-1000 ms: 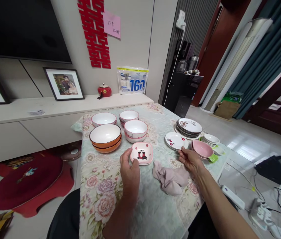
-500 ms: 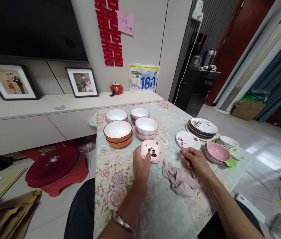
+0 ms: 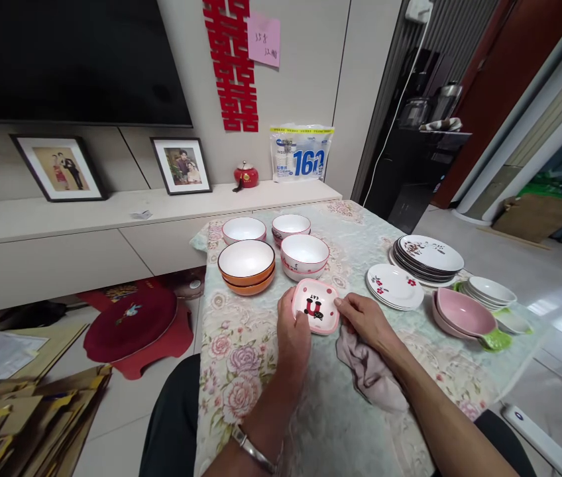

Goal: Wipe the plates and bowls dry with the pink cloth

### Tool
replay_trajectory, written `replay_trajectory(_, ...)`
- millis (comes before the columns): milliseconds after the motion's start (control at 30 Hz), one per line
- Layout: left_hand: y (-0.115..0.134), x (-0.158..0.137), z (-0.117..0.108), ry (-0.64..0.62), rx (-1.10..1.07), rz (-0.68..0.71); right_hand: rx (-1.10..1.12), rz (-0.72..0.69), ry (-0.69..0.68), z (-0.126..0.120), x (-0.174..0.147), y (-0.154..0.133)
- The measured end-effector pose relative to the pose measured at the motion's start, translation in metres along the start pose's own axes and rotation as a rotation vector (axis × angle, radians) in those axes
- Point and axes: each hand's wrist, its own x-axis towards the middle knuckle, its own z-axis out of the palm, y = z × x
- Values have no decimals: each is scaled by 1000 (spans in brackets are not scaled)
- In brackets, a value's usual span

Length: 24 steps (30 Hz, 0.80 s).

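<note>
My left hand (image 3: 295,334) curls round the dish (image 3: 325,320); my right hand (image 3: 364,320) pinches its opposite edge. A loose pinch could drop it.

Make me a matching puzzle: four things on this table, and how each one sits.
Things:
1. Square white dish with pink rim
2. Pale-pink fabric cloth
3. Round orange bowls with white insides
4. Round white plates with red flowers

Places and states:
A. Stacked beside the round pink bowls
B. Held by the left hand
C. Crumpled, partly hidden by the right hand
D. Farthest left of the four

Pairs: 1-B, 2-C, 3-D, 4-A
</note>
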Motion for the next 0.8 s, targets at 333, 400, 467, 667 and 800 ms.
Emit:
replay_trajectory(333,13,-7,0,-57,-86,3,0,-26,67,6,-2,-3)
replay_trajectory(400,14,-8,0,-68,-89,8,-29,-42,89,7,-3,-3)
replay_trajectory(467,16,-9,0,-77,-95,16,-54,-50,103,8,-4,-2)
replay_trajectory(667,19,-11,1,-77,-88,49,-77,-69,112,9,-8,-3)
replay_trajectory(800,24,-12,-2,-62,-76,31,-9,-95,53,7,-10,-5)
